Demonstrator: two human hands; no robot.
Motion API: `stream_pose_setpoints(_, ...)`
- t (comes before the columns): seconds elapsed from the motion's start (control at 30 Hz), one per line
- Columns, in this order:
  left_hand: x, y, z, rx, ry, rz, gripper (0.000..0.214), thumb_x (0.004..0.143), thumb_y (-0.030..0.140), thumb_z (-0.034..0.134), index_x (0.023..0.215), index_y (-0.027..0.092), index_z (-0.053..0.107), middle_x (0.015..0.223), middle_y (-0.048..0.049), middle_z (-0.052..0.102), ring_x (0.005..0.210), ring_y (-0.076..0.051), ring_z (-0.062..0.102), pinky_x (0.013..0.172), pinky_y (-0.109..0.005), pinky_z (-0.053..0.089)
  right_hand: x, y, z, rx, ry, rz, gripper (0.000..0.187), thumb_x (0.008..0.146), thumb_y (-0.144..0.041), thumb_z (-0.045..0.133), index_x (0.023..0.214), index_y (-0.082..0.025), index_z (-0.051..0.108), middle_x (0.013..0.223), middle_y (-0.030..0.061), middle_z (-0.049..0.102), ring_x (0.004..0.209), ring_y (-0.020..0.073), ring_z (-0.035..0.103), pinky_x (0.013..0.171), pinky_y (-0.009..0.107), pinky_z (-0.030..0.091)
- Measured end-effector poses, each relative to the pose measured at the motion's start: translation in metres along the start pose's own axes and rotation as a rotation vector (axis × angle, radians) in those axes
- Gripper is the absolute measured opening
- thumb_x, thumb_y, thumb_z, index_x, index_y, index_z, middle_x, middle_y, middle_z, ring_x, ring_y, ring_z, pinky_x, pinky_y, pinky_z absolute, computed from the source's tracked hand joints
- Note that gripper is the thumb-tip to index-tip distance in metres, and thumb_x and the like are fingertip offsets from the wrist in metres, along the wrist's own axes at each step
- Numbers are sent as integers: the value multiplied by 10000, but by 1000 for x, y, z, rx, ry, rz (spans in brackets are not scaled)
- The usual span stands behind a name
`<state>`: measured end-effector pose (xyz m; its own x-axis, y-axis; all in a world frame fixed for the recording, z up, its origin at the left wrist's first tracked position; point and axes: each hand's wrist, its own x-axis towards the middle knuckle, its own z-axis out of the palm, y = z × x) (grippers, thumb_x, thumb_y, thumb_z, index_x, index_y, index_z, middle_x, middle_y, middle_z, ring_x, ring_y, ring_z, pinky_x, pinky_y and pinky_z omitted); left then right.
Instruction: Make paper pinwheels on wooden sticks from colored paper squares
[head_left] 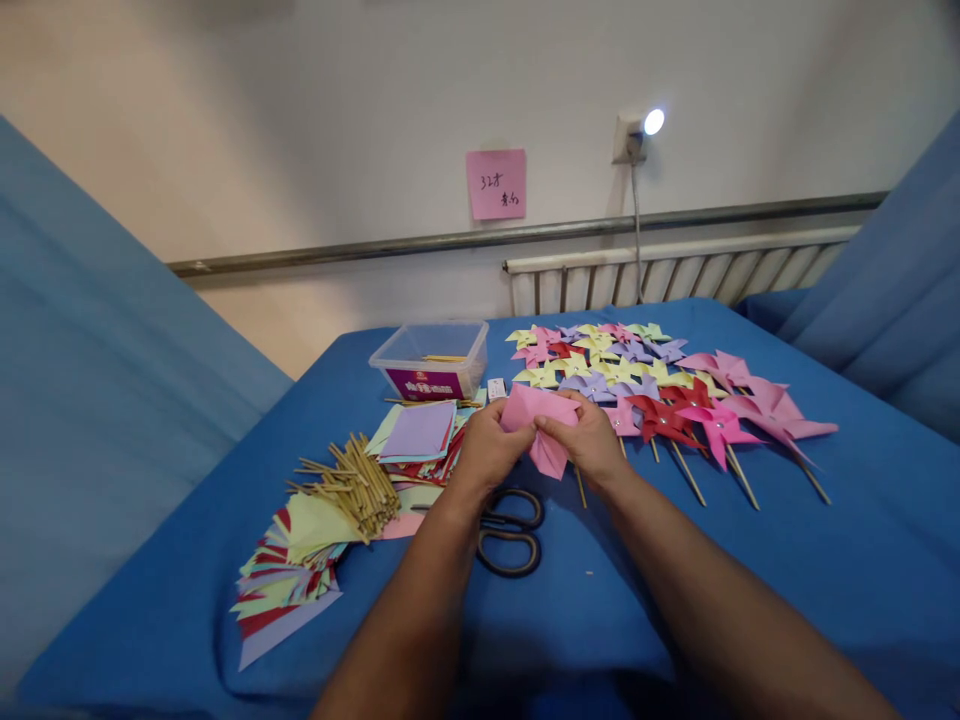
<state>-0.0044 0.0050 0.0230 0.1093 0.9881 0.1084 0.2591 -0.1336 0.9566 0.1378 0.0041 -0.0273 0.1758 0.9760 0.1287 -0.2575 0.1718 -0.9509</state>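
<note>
Both hands hold a piece of pink paper (540,405) with folded corners, above the blue-covered table. My left hand (491,438) is closed on its left edge. My right hand (589,432) pinches the right side, and the two thumbs meet near the paper's middle. Below the left wrist lie black-handled scissors (511,535), their blades partly hidden by my forearm. Just behind the paper is a small white box (496,388). Finished paper pinwheels (660,420) on sticks lie in rows to the right of my hands.
On the left are a stack of coloured paper squares (420,432), a pile of thin sticks (356,490) and fanned paper sheets (289,590). A clear plastic box (431,360) stands at the back. Blue curtains (112,400) hang at both sides; a radiator (675,265) is behind.
</note>
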Motion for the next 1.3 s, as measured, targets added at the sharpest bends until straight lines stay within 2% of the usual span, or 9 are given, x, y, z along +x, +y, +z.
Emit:
stream_pose_setpoints(0.13, -3, -4, 14, -293, 161, -51, 305, 594, 263, 792, 863, 153, 703, 793, -19, 706, 686, -152, 604, 666, -254, 459, -2, -1, 7, 144, 130, -14, 422, 638, -343, 823, 988, -199, 637, 880, 15, 707, 771, 179, 659, 745, 335, 546)
stream_pose_setpoints(0.23, -7, -3, 26, -670, 54, -179, 339, 606, 273, 807, 903, 146, 703, 786, -28, 708, 661, -139, 606, 691, -268, 479, -3, -3, 10, 267, 197, 5, 442, 644, -334, 822, 1018, -195, 632, 905, 25, 719, 790, 187, 675, 771, 356, 555)
stream_pose_setpoints(0.33, -11, 1, 31, -827, 20, -276, 280, 585, 247, 833, 803, 130, 703, 724, -28, 695, 639, -127, 604, 681, -258, 483, -5, -5, 13, 302, 229, -1, 436, 649, -320, 822, 1020, -186, 638, 910, 31, 722, 790, 185, 680, 783, 361, 557)
stream_pose_setpoints(0.5, -13, 6, 32, -868, 79, -281, 217, 535, 196, 848, 663, 117, 692, 615, -16, 662, 578, -106, 581, 621, -225, 461, -10, -5, 16, 267, 225, -21, 412, 662, -321, 813, 1012, -187, 640, 932, 32, 724, 807, 179, 678, 804, 360, 553)
stream_pose_setpoints(0.77, -11, 0, 31, -773, 112, -252, 195, 557, 209, 821, 682, 96, 724, 598, -50, 683, 526, -124, 580, 564, -239, 445, -13, -5, 17, 203, 173, -31, 451, 690, -360, 788, 1071, -194, 612, 960, 44, 701, 831, 189, 660, 807, 378, 544)
stream_pose_setpoints(0.87, -8, 4, 24, -825, 142, -208, 184, 568, 205, 816, 686, 98, 726, 602, -47, 690, 525, -128, 592, 565, -241, 462, -15, -7, 14, 106, 178, -132, 481, 786, -364, 693, 1227, -234, 552, 1084, 61, 658, 886, 180, 638, 826, 374, 530)
stream_pose_setpoints(0.97, -3, 7, 14, -913, 212, -185, 159, 555, 160, 817, 670, 107, 720, 629, -38, 706, 554, -124, 615, 606, -235, 493, -19, -10, 13, -57, 191, -311, 491, 833, -291, 614, 1310, -305, 500, 1309, 76, 541, 1014, 187, 604, 872, 386, 511)
stream_pose_setpoints(1.13, 2, 7, 6, -983, 226, -228, 169, 542, 105, 798, 694, 114, 724, 690, -36, 729, 619, -139, 647, 663, -250, 519, -25, -15, 11, -439, 39, -593, 268, 802, -159, 590, 1023, -290, 667, 1453, 46, 375, 1329, 261, 414, 1070, 477, 379)
stream_pose_setpoints(1.3, 1, 1, 8, -936, 162, -225, 206, 536, 148, 822, 714, 109, 727, 665, -22, 711, 599, -120, 619, 620, -234, 482, -25, -19, 10, -536, -26, -613, 133, 798, -213, 662, 916, -267, 693, 1454, 57, 369, 1393, 301, 342, 1086, 500, 350)
